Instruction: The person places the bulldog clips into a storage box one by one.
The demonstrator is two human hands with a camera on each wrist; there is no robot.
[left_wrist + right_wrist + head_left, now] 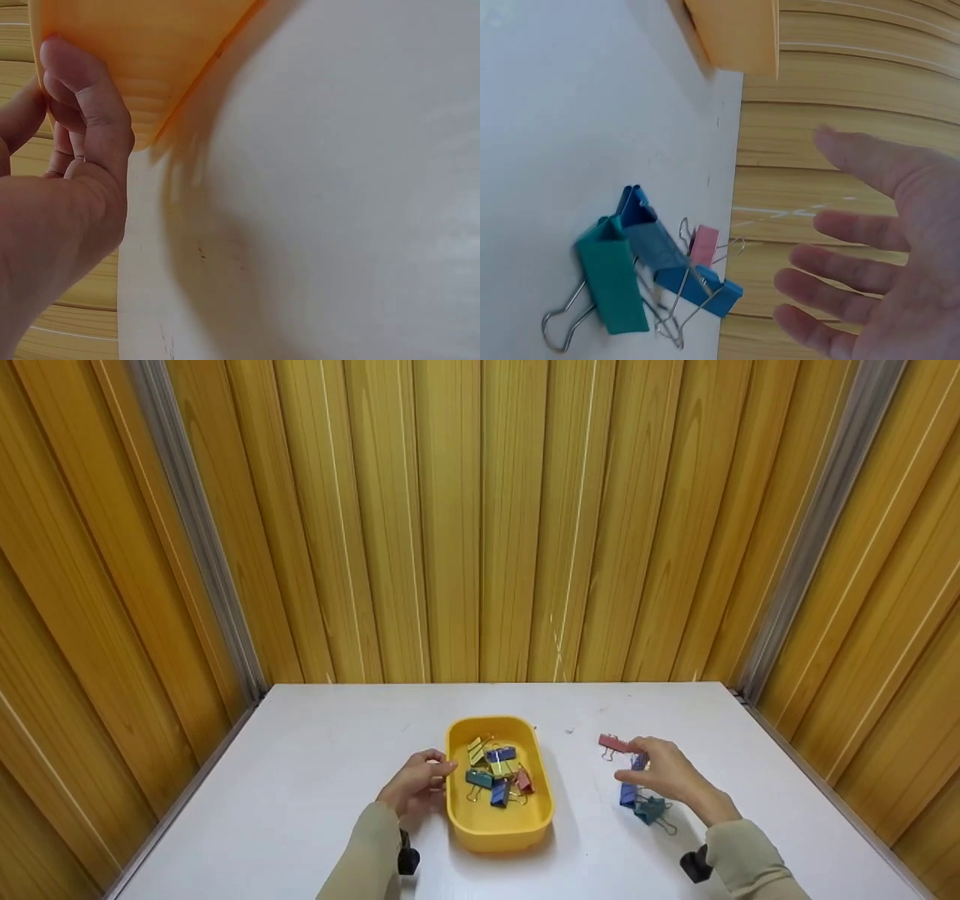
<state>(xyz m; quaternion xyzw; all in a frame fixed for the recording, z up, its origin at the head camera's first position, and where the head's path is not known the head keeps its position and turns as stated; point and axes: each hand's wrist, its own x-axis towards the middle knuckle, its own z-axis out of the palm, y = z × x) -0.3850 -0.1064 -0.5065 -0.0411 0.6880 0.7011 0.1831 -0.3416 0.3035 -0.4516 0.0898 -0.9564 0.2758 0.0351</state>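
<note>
A yellow plastic box (pixel 500 841) holds several binder clips in yellow, blue, green and red. My left hand (pixel 417 783) grips its left rim, with the thumb at the edge and fingers against the outer wall in the left wrist view. Over to the right, my right hand (pixel 669 771) hovers above a loose group of binder clips, fingers spread and nothing held. That group has a green clip (pixel 613 277), a blue clip (pixel 649 236), another blue clip (pixel 721 297) and a red clip (pixel 613 743) farthest back. From the head view, the hand partly covers the blue ones.
Both hands work over a white table (pixel 322 780). Wood-patterned panels (pixel 450 525) stand behind it and on both sides, with grey metal posts (pixel 802 532) at the corners.
</note>
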